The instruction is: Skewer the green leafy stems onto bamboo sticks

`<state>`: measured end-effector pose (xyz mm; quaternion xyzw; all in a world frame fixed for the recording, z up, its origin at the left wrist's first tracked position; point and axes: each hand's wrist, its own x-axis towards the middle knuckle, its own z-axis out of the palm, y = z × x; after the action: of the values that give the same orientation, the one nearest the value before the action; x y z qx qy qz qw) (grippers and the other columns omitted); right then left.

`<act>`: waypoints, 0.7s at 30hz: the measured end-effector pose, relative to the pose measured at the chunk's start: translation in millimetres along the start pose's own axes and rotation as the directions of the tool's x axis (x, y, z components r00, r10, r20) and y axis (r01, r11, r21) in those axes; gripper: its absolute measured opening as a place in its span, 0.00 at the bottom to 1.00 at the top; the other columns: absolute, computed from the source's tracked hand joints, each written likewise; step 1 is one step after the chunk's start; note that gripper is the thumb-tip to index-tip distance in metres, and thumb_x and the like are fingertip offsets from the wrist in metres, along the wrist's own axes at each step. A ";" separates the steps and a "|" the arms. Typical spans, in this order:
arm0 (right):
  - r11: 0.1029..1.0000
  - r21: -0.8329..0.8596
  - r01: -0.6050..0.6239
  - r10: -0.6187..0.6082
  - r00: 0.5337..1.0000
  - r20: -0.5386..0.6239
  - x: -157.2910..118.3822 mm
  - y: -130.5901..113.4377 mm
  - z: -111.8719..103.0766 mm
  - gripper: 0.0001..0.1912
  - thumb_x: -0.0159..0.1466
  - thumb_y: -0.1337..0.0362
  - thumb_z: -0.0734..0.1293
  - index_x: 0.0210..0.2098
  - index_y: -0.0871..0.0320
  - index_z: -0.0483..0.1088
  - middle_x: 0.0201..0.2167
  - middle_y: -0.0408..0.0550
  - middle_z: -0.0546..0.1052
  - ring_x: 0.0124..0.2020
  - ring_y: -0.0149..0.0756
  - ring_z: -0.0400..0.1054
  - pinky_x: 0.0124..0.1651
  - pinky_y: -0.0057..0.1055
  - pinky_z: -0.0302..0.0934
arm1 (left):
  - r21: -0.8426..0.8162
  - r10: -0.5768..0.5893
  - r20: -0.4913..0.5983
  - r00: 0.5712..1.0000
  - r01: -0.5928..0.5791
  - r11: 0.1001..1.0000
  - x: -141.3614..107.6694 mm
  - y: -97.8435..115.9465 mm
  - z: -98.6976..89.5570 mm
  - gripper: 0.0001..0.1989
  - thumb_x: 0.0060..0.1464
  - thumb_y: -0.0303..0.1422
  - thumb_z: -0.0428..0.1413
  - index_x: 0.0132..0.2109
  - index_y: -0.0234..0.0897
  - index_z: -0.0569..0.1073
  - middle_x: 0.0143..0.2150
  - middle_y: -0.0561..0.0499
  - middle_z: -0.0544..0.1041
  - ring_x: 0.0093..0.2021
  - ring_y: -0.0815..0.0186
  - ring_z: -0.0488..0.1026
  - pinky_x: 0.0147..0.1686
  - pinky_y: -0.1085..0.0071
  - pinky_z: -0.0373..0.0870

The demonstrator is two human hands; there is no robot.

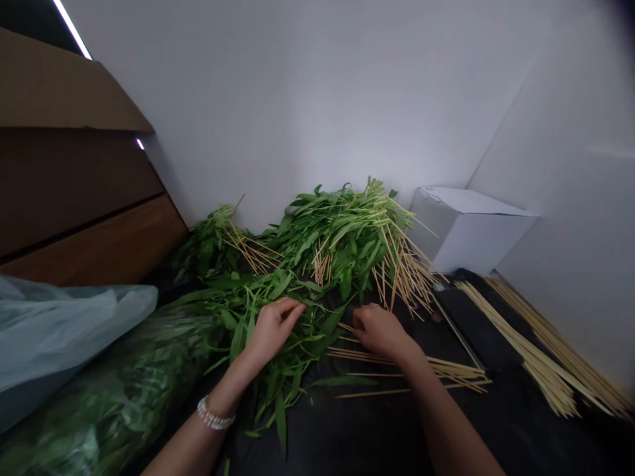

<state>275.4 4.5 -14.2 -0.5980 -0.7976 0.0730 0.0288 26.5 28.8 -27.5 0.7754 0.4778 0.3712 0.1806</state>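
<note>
My left hand (274, 326) is closed in a pinch over loose leafy green stems (292, 360); anything between its fingers is hidden. Across from it, my right hand (381, 328) is curled shut just above thin wooden skewers (391, 358) lying on the dark surface. Its fingertips point down and inward, so what they grip cannot be made out. Long narrow leaves fill the gap between both hands. Behind them lies a large heap of greens (332, 231), with many skewers (404, 271) sticking out on its right side.
A smaller bundle of greens with skewers (218, 238) rests at the back left. Bagged greens (133, 390) and a pale plastic bag (64, 324) lie left, below cardboard (69, 172). On the right are a white box (466, 225), a black case (476, 327) and pale sticks (526, 357).
</note>
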 end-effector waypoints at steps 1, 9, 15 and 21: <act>1.000 -0.027 -0.005 0.005 1.000 -0.003 0.0 -1.5 1.0 0.05 0.60 0.69 0.65 0.32 0.58 0.73 0.34 0.50 0.78 0.40 0.39 0.70 0.36 0.28 0.56 | 0.007 0.009 0.005 1.000 -0.009 1.000 -0.3 0.5 0.6 0.14 0.60 0.39 0.51 0.35 0.39 0.78 0.32 0.49 0.79 0.34 0.62 0.74 0.36 0.69 0.66; 0.988 -0.151 0.042 -0.045 0.999 -0.011 -1.4 -10.6 6.9 0.11 0.60 0.74 0.60 0.35 0.60 0.74 0.34 0.55 0.78 0.38 0.43 0.72 0.36 0.31 0.58 | 0.089 0.127 0.265 0.956 -0.156 0.984 -5.2 8.4 1.7 0.12 0.57 0.42 0.55 0.37 0.41 0.79 0.35 0.49 0.79 0.39 0.60 0.74 0.40 0.67 0.66; 0.978 -0.208 0.027 -0.052 0.991 -0.120 -3.2 1.0 5.4 0.11 0.58 0.75 0.61 0.35 0.60 0.74 0.33 0.55 0.77 0.40 0.44 0.70 0.38 0.32 0.58 | 0.163 0.164 0.419 0.893 -0.251 0.954 -9.4 6.3 7.2 0.08 0.55 0.39 0.58 0.35 0.41 0.79 0.32 0.50 0.78 0.38 0.61 0.73 0.39 0.68 0.66; 0.980 -0.198 -0.001 -0.027 0.990 -0.140 -2.2 -0.6 4.4 0.11 0.58 0.76 0.62 0.35 0.59 0.74 0.34 0.54 0.77 0.41 0.43 0.69 0.41 0.33 0.58 | 0.175 0.140 0.349 0.927 -0.211 0.962 -7.5 3.5 8.3 0.11 0.59 0.38 0.53 0.37 0.41 0.79 0.35 0.49 0.78 0.39 0.62 0.73 0.40 0.68 0.67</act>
<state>274.9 1.9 -18.4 -0.5964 -0.8007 -0.0492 0.0264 32.9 21.2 -33.8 0.8813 0.4052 0.1973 0.1422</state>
